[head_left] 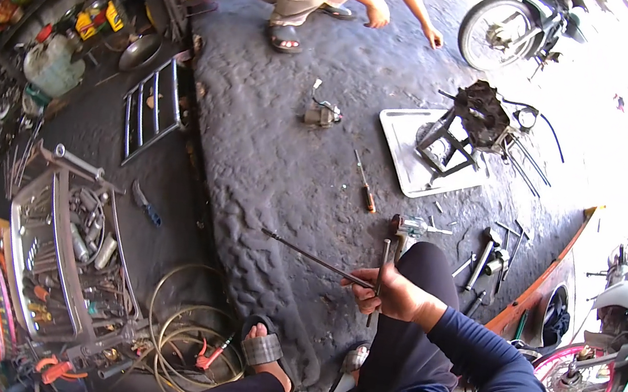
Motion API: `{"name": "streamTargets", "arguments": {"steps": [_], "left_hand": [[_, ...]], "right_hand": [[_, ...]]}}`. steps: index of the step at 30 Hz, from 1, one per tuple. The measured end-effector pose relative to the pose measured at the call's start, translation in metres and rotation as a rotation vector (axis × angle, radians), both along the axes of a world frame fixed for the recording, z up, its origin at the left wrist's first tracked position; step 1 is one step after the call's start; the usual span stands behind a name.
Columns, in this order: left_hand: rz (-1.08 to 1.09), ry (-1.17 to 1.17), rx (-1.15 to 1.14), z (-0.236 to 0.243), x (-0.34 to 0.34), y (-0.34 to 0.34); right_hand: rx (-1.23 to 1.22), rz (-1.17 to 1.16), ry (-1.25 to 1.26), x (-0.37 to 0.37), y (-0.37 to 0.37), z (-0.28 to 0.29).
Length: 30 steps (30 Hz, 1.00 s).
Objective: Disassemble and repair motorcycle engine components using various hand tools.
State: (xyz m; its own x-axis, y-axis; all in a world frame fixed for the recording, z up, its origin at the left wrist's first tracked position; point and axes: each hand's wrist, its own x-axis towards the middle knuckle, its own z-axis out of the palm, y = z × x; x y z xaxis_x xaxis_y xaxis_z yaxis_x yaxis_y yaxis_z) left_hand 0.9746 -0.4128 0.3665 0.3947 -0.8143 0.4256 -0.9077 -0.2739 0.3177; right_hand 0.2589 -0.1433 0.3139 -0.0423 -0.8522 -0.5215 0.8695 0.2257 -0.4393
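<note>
In the near middle of the head view, the right hand (401, 295) holds a T-handled wrench (313, 257), fingers (367, 298) curled round it, above the floor (283, 183); a loose grip could drop it. The left hand's state I cannot tell.

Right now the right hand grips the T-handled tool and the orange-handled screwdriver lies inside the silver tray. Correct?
Not quite: the head view shows the orange-handled screwdriver lying on the dark floor, outside the silver tray. The rest stands: the right hand grips the T-handled tool.
</note>
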Motion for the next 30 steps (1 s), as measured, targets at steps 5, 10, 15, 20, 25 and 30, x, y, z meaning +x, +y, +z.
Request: {"name": "streamTargets", "arguments": {"steps": [5, 10, 15, 20, 25, 30], "left_hand": [[-0.383, 0.268, -0.086, 0.044, -0.093, 0.01], [-0.752, 0.283, 0.076, 0.029, -0.228, -0.044], [-1.349, 1.099, 0.318, 0.015, -0.39, -0.116], [-1.507, 1.518, 0.736, 0.056, -0.553, -0.108], [-1.522, 1.502, 0.908, 0.05, -0.673, -0.087], [-1.623, 1.571, 1.129, 0.007, -0.73, -0.079]], "right_hand": [[0.216, -0.02, 0.442, 0.015, 0.025, 0.006], [-0.002, -0.06, 0.277, 0.037, 0.044, 0.014], [-0.248, -0.067, 0.312, 0.03, 0.064, 0.024], [-0.329, -0.145, 0.584, -0.001, 0.088, 0.045], [-0.351, -0.174, 0.868, -0.047, 0.093, 0.056], [-0.248, -0.167, 1.053, -0.088, 0.082, 0.049]]}}
